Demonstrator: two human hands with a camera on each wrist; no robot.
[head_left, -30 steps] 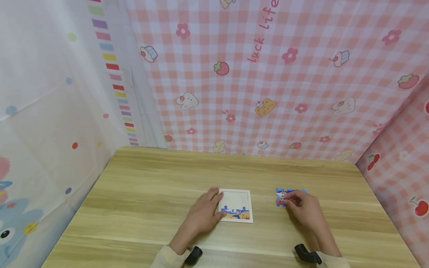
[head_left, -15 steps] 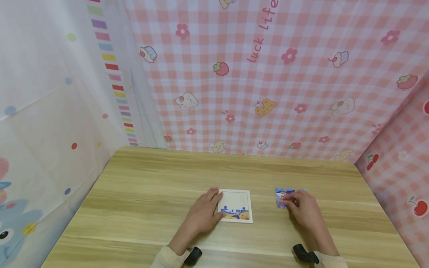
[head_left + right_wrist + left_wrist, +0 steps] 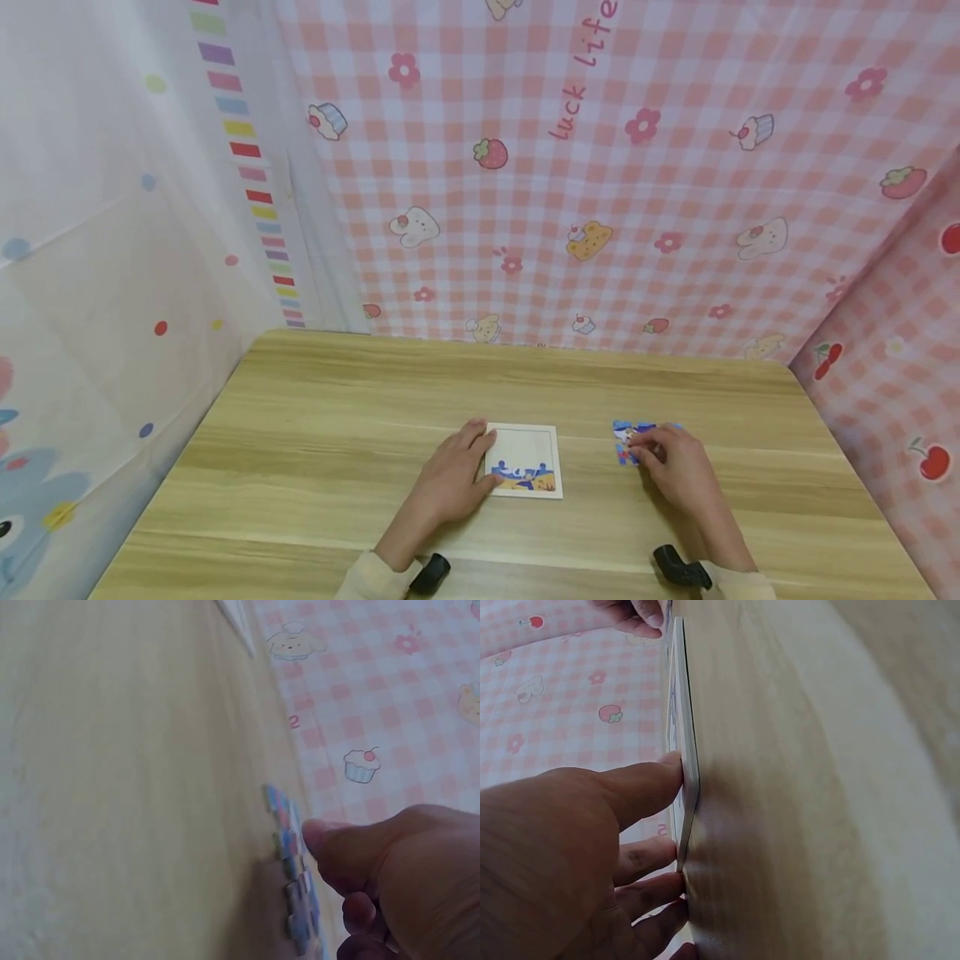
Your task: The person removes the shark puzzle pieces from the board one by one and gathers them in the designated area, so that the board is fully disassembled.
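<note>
A square white puzzle board (image 3: 522, 446) lies on the table, with blue and orange pieces fitted along its near side and bare white above them. My left hand (image 3: 450, 477) rests at the board's left edge, its thumb and fingers spread along the side. In the left wrist view the thumb (image 3: 649, 787) touches the rim. To the right lies a colourful cluster of puzzle pieces (image 3: 622, 431), partly hidden under my right hand (image 3: 681, 467). The thumb and forefinger come together and pinch at a puzzle piece there; in the right wrist view the thumb meets the joined pieces (image 3: 289, 840).
The wooden table (image 3: 337, 392) extends around both hands. A pink checked cloth (image 3: 540, 192) hangs behind its far edge, and a white printed cloth (image 3: 97, 292) hangs on the left. Both wrists wear black bands (image 3: 430, 575).
The hands, board and pieces hold nearly the same places. The whole head view has shifted slightly, with everything a little further left. The right fingertips move only slightly over the pieces.
</note>
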